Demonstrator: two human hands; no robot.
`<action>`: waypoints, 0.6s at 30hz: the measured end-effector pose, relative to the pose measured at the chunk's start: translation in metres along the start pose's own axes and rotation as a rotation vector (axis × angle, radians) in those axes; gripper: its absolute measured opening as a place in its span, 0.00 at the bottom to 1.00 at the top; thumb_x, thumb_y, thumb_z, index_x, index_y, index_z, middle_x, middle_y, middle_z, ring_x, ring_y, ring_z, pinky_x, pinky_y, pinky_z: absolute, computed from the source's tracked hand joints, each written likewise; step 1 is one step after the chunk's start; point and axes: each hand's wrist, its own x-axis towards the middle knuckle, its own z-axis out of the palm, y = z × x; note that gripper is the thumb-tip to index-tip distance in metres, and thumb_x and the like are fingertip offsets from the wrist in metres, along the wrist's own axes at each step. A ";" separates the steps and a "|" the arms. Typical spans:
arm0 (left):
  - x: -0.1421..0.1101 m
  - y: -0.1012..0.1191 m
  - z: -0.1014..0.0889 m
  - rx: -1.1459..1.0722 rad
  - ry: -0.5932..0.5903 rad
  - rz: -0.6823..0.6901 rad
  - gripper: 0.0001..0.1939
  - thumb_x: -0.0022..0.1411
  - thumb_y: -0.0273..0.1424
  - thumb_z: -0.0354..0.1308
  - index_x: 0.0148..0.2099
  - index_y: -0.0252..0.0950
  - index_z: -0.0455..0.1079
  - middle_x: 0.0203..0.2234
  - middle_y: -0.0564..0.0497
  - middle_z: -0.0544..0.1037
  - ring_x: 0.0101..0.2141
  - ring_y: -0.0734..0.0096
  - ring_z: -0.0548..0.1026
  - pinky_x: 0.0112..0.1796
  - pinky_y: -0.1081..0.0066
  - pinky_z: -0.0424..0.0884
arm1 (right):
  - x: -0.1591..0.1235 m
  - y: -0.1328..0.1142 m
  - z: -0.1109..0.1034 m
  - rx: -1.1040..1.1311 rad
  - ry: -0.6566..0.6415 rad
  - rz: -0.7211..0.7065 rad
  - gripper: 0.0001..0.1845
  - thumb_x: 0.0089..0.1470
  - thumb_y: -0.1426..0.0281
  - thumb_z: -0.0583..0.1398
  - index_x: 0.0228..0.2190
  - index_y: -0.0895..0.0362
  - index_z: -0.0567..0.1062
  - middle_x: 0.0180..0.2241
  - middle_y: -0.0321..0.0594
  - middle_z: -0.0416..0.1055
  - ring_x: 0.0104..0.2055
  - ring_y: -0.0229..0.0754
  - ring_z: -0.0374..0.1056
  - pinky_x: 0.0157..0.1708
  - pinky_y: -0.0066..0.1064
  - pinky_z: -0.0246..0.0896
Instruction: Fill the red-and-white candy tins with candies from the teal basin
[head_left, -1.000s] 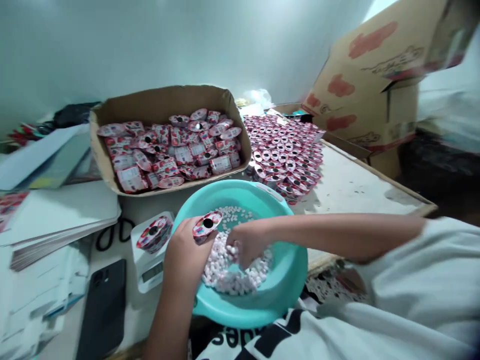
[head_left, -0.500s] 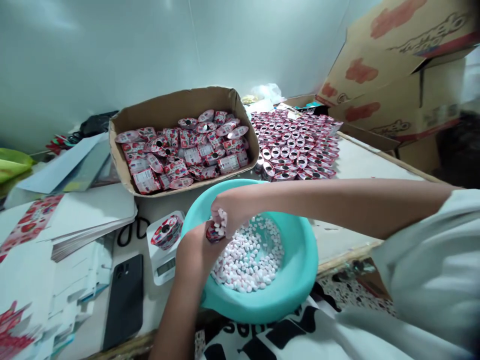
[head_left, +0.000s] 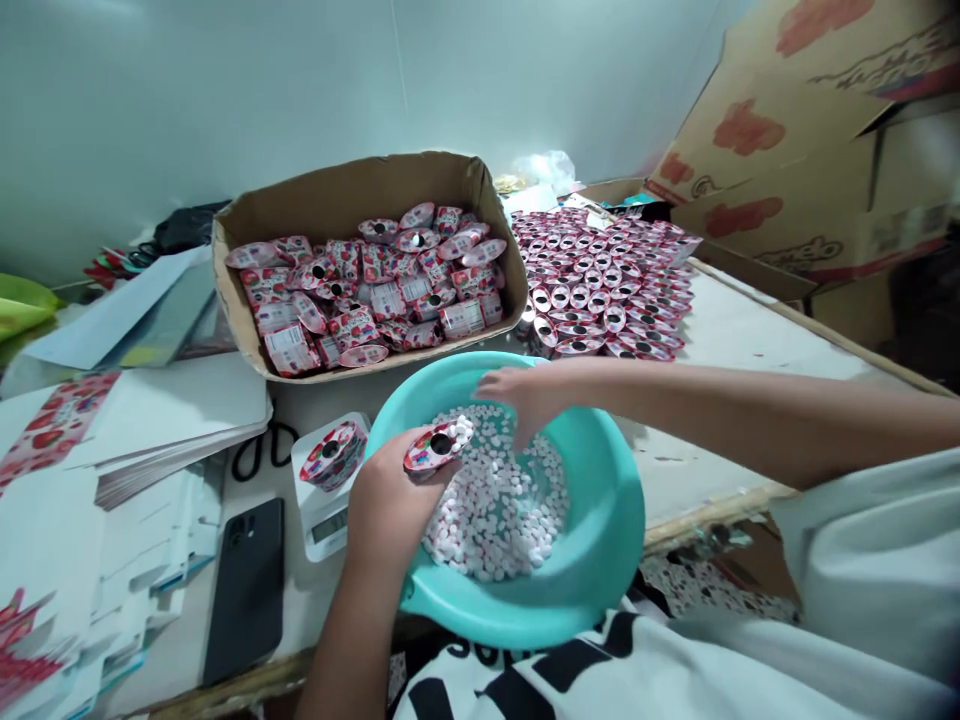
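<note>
My left hand is closed around a small red-and-pink printed candy box, its oval top with a dark hole facing up. Some white candies sit at the right end of that top. Over the turquoise basin, my right hand is open, fingers apart, just right of the box. Many small round white and pale pink candies cover the basin's bottom. To the left, a white digital scale bears another printed box.
Behind the basin is a cardboard carton full of printed boxes. Rows of upright boxes stand right of it. A dark phone, paper sheets and black scissors handles lie left. Large cartons stand far right.
My right hand has come away from the box top, moving right and opening. The box's oval top now shows, with some candies left at its end. The view has shifted slightly.
</note>
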 end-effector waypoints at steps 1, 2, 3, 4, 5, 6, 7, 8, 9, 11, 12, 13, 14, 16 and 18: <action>0.000 0.001 0.000 -0.016 0.005 -0.009 0.17 0.56 0.40 0.66 0.48 0.45 0.77 0.43 0.52 0.82 0.45 0.59 0.79 0.45 0.66 0.71 | 0.008 0.000 0.016 0.004 -0.069 -0.029 0.58 0.29 0.70 0.76 0.63 0.60 0.65 0.63 0.55 0.62 0.62 0.59 0.60 0.55 0.36 0.60; 0.000 0.003 -0.001 -0.023 0.015 -0.024 0.17 0.56 0.40 0.66 0.48 0.45 0.77 0.43 0.52 0.82 0.45 0.59 0.79 0.44 0.67 0.71 | 0.014 -0.002 0.033 0.010 -0.126 -0.058 0.64 0.28 0.66 0.76 0.66 0.60 0.60 0.67 0.58 0.55 0.65 0.62 0.56 0.58 0.40 0.59; -0.001 0.004 -0.001 -0.023 0.027 -0.042 0.17 0.56 0.40 0.66 0.48 0.45 0.77 0.43 0.52 0.83 0.45 0.59 0.79 0.44 0.67 0.71 | 0.020 -0.006 0.049 0.017 -0.174 -0.100 0.70 0.27 0.62 0.77 0.68 0.60 0.54 0.69 0.59 0.47 0.68 0.65 0.49 0.61 0.45 0.55; -0.001 0.005 -0.001 -0.019 0.037 -0.056 0.17 0.56 0.40 0.66 0.48 0.44 0.77 0.43 0.52 0.83 0.45 0.59 0.79 0.44 0.68 0.71 | 0.024 -0.010 0.064 0.018 -0.205 -0.166 0.75 0.26 0.59 0.76 0.69 0.62 0.48 0.70 0.61 0.41 0.70 0.69 0.41 0.64 0.49 0.49; -0.001 0.006 -0.001 -0.014 0.053 -0.066 0.17 0.56 0.40 0.66 0.48 0.44 0.77 0.42 0.52 0.83 0.45 0.59 0.79 0.44 0.68 0.71 | 0.025 -0.015 0.077 0.020 -0.212 -0.235 0.76 0.26 0.57 0.76 0.69 0.64 0.47 0.71 0.62 0.38 0.71 0.71 0.36 0.66 0.53 0.43; -0.001 0.007 -0.001 -0.009 0.070 -0.070 0.17 0.56 0.39 0.66 0.48 0.45 0.77 0.42 0.52 0.83 0.45 0.60 0.79 0.44 0.68 0.71 | 0.025 -0.019 0.087 0.020 -0.219 -0.308 0.76 0.26 0.56 0.76 0.69 0.64 0.47 0.71 0.62 0.37 0.71 0.72 0.32 0.67 0.57 0.37; -0.002 0.007 -0.001 0.000 0.077 -0.074 0.16 0.56 0.39 0.66 0.48 0.45 0.77 0.42 0.52 0.83 0.45 0.60 0.79 0.43 0.69 0.71 | 0.022 -0.022 0.094 0.019 -0.222 -0.383 0.75 0.26 0.56 0.76 0.69 0.64 0.48 0.71 0.62 0.38 0.71 0.72 0.30 0.67 0.58 0.35; -0.002 0.008 -0.001 0.016 0.073 -0.080 0.16 0.56 0.39 0.66 0.48 0.45 0.77 0.42 0.53 0.83 0.44 0.61 0.79 0.42 0.69 0.70 | 0.017 -0.024 0.100 0.021 -0.227 -0.455 0.72 0.27 0.57 0.75 0.69 0.62 0.51 0.71 0.62 0.40 0.71 0.72 0.32 0.67 0.59 0.35; -0.002 0.009 -0.001 0.039 0.058 -0.088 0.16 0.56 0.39 0.66 0.48 0.46 0.77 0.42 0.53 0.83 0.44 0.60 0.79 0.42 0.69 0.70 | 0.010 -0.026 0.103 0.023 -0.238 -0.524 0.69 0.29 0.59 0.75 0.68 0.61 0.53 0.70 0.61 0.41 0.71 0.72 0.34 0.67 0.58 0.38; -0.002 0.011 -0.003 0.085 0.019 -0.103 0.16 0.56 0.38 0.66 0.48 0.46 0.77 0.41 0.53 0.83 0.43 0.60 0.79 0.40 0.69 0.69 | -0.006 -0.028 0.104 0.040 -0.248 -0.637 0.61 0.32 0.64 0.73 0.67 0.61 0.57 0.69 0.59 0.46 0.70 0.70 0.40 0.66 0.55 0.44; -0.002 0.013 -0.004 0.101 -0.001 -0.105 0.16 0.56 0.38 0.66 0.48 0.46 0.77 0.41 0.53 0.83 0.42 0.60 0.79 0.40 0.68 0.69 | -0.013 -0.029 0.103 0.055 -0.252 -0.674 0.56 0.35 0.67 0.71 0.66 0.61 0.60 0.68 0.58 0.49 0.69 0.68 0.45 0.65 0.53 0.48; -0.002 0.014 -0.005 0.109 -0.012 -0.105 0.16 0.56 0.38 0.66 0.48 0.46 0.77 0.41 0.53 0.83 0.42 0.60 0.79 0.39 0.69 0.68 | -0.020 -0.031 0.101 0.070 -0.257 -0.699 0.52 0.37 0.70 0.69 0.64 0.60 0.62 0.67 0.57 0.54 0.68 0.66 0.50 0.64 0.50 0.52; -0.002 0.015 -0.006 0.111 -0.018 -0.104 0.15 0.56 0.38 0.66 0.47 0.45 0.77 0.41 0.53 0.83 0.42 0.60 0.79 0.39 0.69 0.68 | -0.025 -0.033 0.099 0.084 -0.278 -0.699 0.48 0.38 0.73 0.67 0.63 0.59 0.64 0.64 0.55 0.59 0.66 0.63 0.55 0.62 0.48 0.55; -0.002 0.016 -0.006 0.115 -0.020 -0.106 0.15 0.57 0.37 0.65 0.47 0.46 0.77 0.41 0.53 0.83 0.42 0.60 0.79 0.39 0.69 0.67 | -0.031 -0.037 0.094 0.095 -0.363 -0.644 0.45 0.38 0.76 0.64 0.61 0.56 0.66 0.59 0.51 0.66 0.59 0.57 0.64 0.57 0.42 0.62; -0.001 0.016 -0.006 0.127 -0.018 -0.108 0.16 0.57 0.37 0.65 0.48 0.47 0.77 0.41 0.53 0.83 0.42 0.61 0.79 0.38 0.69 0.67 | -0.031 -0.042 0.090 0.072 -0.482 -0.546 0.44 0.39 0.76 0.64 0.60 0.52 0.68 0.53 0.46 0.72 0.51 0.54 0.69 0.47 0.39 0.67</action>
